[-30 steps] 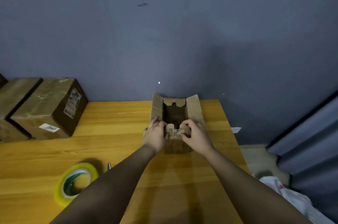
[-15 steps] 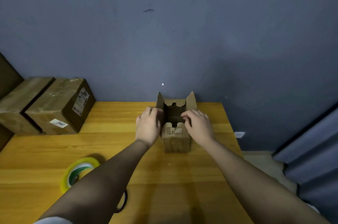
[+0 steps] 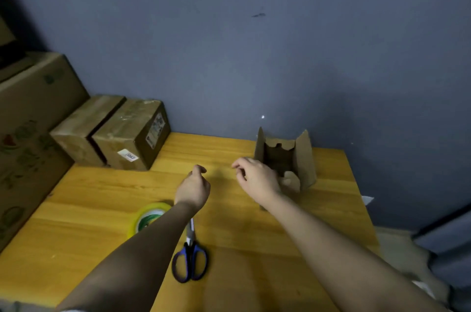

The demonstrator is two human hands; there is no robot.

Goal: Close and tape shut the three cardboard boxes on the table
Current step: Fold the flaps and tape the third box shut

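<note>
A small cardboard box (image 3: 304, 159) stands at the back right of the wooden table (image 3: 242, 248), its top open and its side flaps upright. My right hand (image 3: 257, 180) hovers just left of it, fingers loosely curled, holding nothing; it hides the box's lower left corner. My left hand (image 3: 193, 188) hangs over the table's middle, also loosely curled and empty. Two closed boxes wrapped in clear tape, the nearer box (image 3: 135, 138) and the farther box (image 3: 84, 128), sit side by side at the back left. A yellow tape roll (image 3: 146, 217) lies under my left forearm.
Blue-handled scissors (image 3: 190, 259) lie on the table beside my left forearm. A large printed carton (image 3: 30, 133) stands at the far left. The grey wall runs behind the table; the table's right edge drops to the floor.
Both hands have let go of the small box's flaps and moved left, away from it. The view has swung left, so the scissors and large carton now show.
</note>
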